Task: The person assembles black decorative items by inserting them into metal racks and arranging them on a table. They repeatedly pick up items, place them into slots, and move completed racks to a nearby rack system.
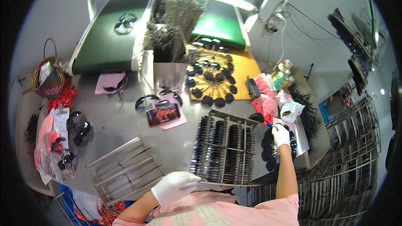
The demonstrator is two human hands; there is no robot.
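On the crowded steel table, the left hand grips the lens rack's near edge while the right hand pinches a blue-tipped tool.

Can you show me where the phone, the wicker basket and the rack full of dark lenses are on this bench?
Phone (163,114), head view: middle of its lit screen.
Wicker basket (49,84), head view: front of its woven wall.
Rack full of dark lenses (226,148), head view: a metal bar between the lens rows.
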